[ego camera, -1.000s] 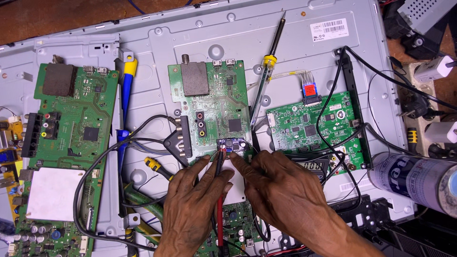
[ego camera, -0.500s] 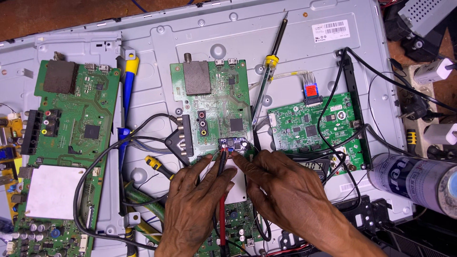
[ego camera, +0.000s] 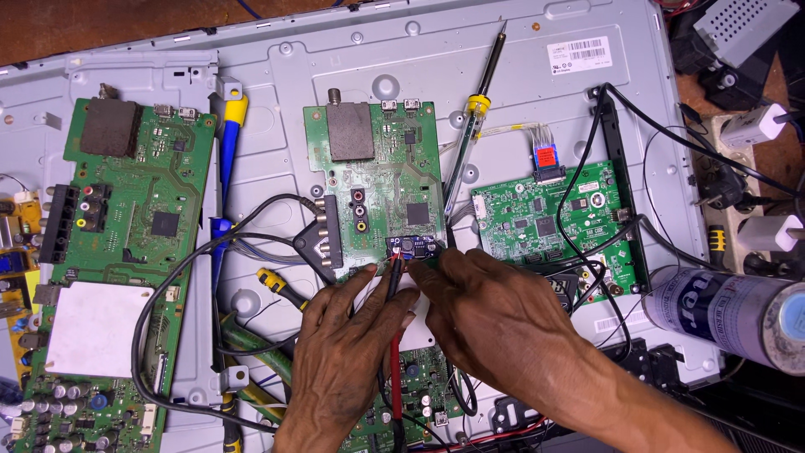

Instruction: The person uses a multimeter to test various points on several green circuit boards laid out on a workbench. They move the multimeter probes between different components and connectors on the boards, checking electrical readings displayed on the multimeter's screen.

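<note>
Both hands meet at a small blue module [ego camera: 411, 246].
It lies just above the fingertips; left hand [ego camera: 348, 348] pinches a red probe [ego camera: 395, 335], right hand [ego camera: 495, 323] presses beside it.

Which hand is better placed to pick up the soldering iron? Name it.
Right. The right hand lies nearer the soldering iron, which rests up and to its right; the left hand holds the red probe at the small blue module.
</note>
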